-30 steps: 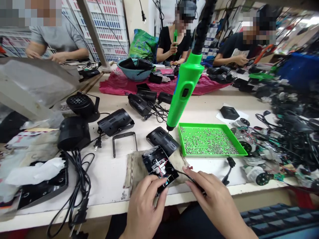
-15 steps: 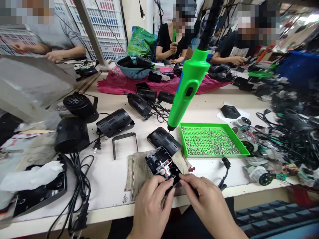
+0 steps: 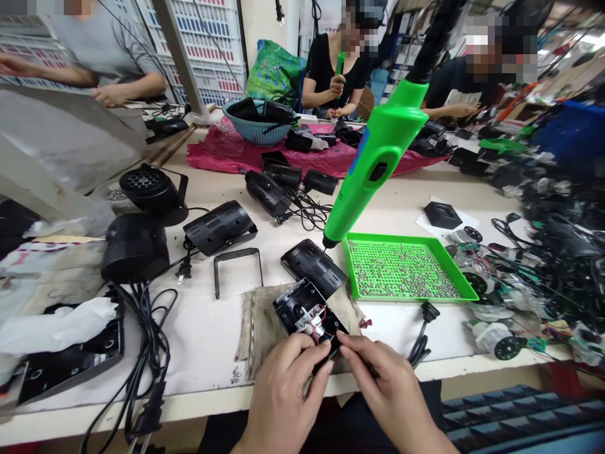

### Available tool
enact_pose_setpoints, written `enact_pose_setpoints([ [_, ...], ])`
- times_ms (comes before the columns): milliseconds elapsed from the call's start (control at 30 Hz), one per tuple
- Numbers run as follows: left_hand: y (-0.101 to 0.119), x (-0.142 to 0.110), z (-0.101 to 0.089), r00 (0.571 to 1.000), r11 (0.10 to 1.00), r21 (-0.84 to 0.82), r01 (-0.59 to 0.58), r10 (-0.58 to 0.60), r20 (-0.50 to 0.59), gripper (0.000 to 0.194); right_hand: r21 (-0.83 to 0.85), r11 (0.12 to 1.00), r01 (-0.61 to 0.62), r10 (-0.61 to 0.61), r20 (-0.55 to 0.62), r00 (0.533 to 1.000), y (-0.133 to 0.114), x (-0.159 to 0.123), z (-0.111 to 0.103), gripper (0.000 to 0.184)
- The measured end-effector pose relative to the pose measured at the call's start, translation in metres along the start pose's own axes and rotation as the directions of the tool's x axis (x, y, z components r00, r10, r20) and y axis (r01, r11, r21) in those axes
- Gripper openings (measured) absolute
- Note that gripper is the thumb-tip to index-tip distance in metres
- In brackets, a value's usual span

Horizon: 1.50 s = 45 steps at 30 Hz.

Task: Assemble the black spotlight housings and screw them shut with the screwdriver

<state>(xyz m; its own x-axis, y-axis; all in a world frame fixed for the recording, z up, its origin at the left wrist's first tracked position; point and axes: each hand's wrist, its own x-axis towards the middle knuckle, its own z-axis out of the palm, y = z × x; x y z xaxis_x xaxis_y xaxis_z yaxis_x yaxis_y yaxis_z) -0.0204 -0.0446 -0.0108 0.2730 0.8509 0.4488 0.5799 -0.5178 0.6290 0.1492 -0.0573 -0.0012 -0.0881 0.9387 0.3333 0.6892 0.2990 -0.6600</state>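
An open black plastic housing half (image 3: 289, 305) lies tilted on a grey cloth (image 3: 259, 315), with a clear and white mechanism (image 3: 309, 320) and thin red wires inside. My left hand (image 3: 290, 384) is closed on the near left part of the housing, thumb and fingers by its inner edge. At the right rim, the thumb and fingertips of my right hand (image 3: 385, 378) pinch together; whatever is between them is too small to tell. Just behind lies a black housing cover (image 3: 314, 268). Above it hangs a green electric screwdriver (image 3: 373, 167), its tip close to the cover.
A green tray (image 3: 401, 268) of small screws stands right of the cover. Several black lamp bodies (image 3: 220, 227), a bracket (image 3: 237, 255) and cables (image 3: 146, 353) lie leftward. Motors and wiring (image 3: 501, 337) crowd the right side. Co-workers sit across, near a blue basket (image 3: 258, 129).
The view has shifted slightly, and the hanging screwdriver's upper end leans farther right. My hands stay at the housing with small finger movements. The left co-worker's arm has moved outward.
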Motion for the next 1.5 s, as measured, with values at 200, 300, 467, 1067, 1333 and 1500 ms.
enact_pose_setpoints([
  [200,-0.007,-0.003,-0.003,0.996,1.000,-0.013,0.025,-0.024,0.087,0.021,0.017,0.995,-0.098,0.089,0.286,0.954,-0.002,0.021,-0.027,0.020],
  [300,-0.006,-0.002,-0.003,0.995,0.999,-0.021,0.033,-0.031,0.098,0.021,-0.190,0.974,0.122,-0.077,0.228,0.970,-0.004,0.020,-0.027,0.025],
  [467,-0.006,0.006,-0.006,0.992,0.994,-0.100,0.042,-0.029,0.123,0.019,-0.375,0.801,0.467,-0.339,0.359,0.870,-0.005,0.025,-0.033,0.030],
  [1067,-0.007,-0.006,-0.002,0.998,0.996,0.070,-0.059,0.061,-0.028,0.022,-0.224,0.930,0.291,-0.322,-0.117,0.940,0.033,-0.022,-0.048,0.037],
  [1333,-0.008,-0.006,-0.001,0.997,0.988,0.142,-0.054,0.061,-0.044,0.022,-0.208,0.946,0.250,-0.280,-0.132,0.951,0.050,-0.033,-0.041,0.034],
  [1500,-0.008,-0.008,0.000,0.994,0.989,0.129,-0.067,0.077,-0.072,0.021,-0.268,0.935,0.232,-0.277,-0.144,0.950,0.050,-0.036,-0.037,0.027],
])
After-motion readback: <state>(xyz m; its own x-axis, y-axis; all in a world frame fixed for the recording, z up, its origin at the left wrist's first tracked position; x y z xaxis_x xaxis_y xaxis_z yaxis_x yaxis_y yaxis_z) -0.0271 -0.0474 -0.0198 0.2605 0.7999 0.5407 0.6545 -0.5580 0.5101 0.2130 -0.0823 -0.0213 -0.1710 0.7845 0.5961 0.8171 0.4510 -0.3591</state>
